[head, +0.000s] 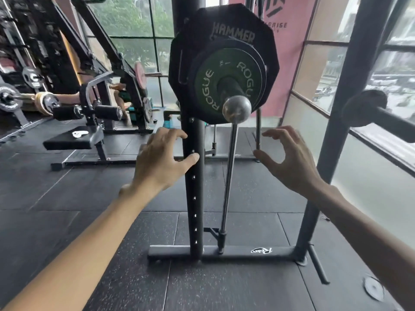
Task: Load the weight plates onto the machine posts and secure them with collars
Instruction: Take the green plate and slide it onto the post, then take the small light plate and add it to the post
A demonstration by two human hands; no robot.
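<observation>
Green plate point(208, 86) seated in front of black plate point(224, 25) on machine post point(237, 108).
Below, left hand point(161, 158) and right hand point(289, 158) raised, fingers released, loosely curled, grasping nothing.

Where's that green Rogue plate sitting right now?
The green Rogue plate sits upper centre in the head view, outermost on the machine post, in front of the larger black Hammer plate, above the left hand and right hand.
</observation>
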